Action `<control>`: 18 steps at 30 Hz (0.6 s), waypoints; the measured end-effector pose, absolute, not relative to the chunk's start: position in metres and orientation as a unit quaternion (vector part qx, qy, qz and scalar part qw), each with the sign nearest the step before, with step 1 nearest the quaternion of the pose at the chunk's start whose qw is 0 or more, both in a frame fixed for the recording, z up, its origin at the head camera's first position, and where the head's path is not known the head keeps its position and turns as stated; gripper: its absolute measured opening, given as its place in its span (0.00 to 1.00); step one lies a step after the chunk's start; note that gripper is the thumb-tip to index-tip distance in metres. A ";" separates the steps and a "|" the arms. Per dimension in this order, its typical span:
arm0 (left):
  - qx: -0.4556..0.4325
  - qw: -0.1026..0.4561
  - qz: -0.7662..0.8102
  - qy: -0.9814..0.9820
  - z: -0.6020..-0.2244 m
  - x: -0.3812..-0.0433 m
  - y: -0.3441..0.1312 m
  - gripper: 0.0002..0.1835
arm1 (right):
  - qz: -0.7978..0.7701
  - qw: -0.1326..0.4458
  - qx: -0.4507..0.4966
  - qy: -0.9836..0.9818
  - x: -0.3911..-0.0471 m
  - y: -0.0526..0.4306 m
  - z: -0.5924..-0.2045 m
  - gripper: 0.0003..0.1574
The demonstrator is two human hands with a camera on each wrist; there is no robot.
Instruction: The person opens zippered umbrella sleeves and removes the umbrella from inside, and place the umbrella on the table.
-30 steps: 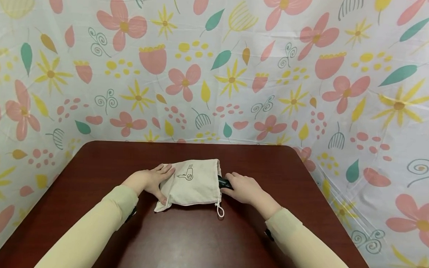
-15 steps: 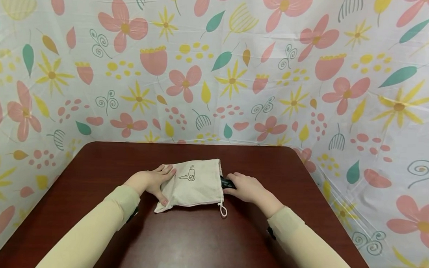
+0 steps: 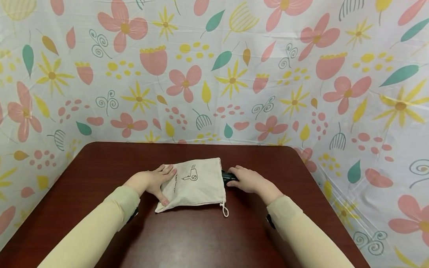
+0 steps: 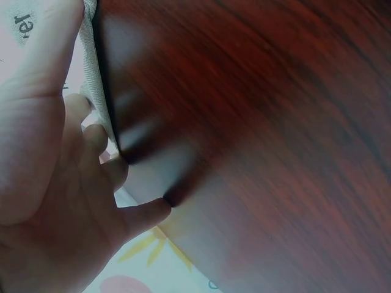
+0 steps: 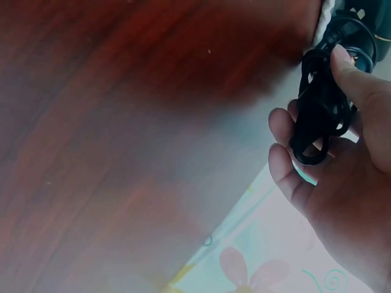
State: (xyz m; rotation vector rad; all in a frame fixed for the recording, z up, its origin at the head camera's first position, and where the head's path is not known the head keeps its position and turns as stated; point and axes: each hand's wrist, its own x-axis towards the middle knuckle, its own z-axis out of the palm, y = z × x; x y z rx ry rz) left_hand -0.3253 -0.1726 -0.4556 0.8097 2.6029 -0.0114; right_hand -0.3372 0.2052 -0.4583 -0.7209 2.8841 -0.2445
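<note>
A cream drawstring cloth bag [image 3: 200, 192], printed with a hair dryer drawing, lies flat with its mouth to the right. My left hand [image 3: 151, 183] rests on its closed left end, fingers spread; in the left wrist view the thumb lies over the cloth and the little finger touches the table. At the mouth, my right hand [image 3: 250, 180] grips a black coiled power cord [image 5: 324, 101], thumb on top and fingers beneath. Beside the cord, a dark rounded body with a gold line [image 5: 382, 27] shows at the bag's opening; the rest of it is hidden.
The bag's white drawstring loop [image 3: 225, 210] hangs from the near corner of the mouth onto the dark red wooden table [image 3: 182, 243]. A flowered cloth [image 3: 216, 90] hangs behind the table and along both sides.
The bag has shifted slightly right, and more of its print shows beside my left hand. My right hand has moved a little right and away from me, still gripping the cord.
</note>
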 end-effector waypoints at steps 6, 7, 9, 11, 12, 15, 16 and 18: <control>0.296 0.206 0.002 0.933 -0.457 -0.326 -0.173 0.72 | -0.079 0.075 -0.240 0.965 -0.338 0.205 -0.459 0.29; 0.296 0.206 0.004 0.933 -0.456 -0.326 -0.173 0.72 | -0.076 0.070 -0.238 0.966 -0.337 0.206 -0.460 0.29; 0.298 0.206 0.008 0.932 -0.456 -0.327 -0.173 0.72 | -0.074 0.059 -0.233 0.968 -0.333 0.206 -0.461 0.28; 0.298 0.202 0.003 0.933 -0.454 -0.329 -0.171 0.72 | -0.072 0.050 -0.229 0.970 -0.328 0.206 -0.463 0.27; 0.297 0.200 -0.001 0.934 -0.453 -0.330 -0.170 0.73 | -0.070 0.046 -0.229 0.970 -0.326 0.206 -0.464 0.26; 0.297 0.197 0.003 0.934 -0.448 -0.333 -0.166 0.74 | -0.068 0.033 -0.231 0.970 -0.319 0.205 -0.465 0.26; 0.297 0.199 0.006 0.934 -0.445 -0.333 -0.164 0.75 | -0.065 0.029 -0.230 0.971 -0.317 0.204 -0.465 0.26; 0.296 0.212 0.020 0.931 -0.442 -0.333 -0.160 0.75 | -0.061 0.023 -0.226 0.972 -0.314 0.204 -0.466 0.27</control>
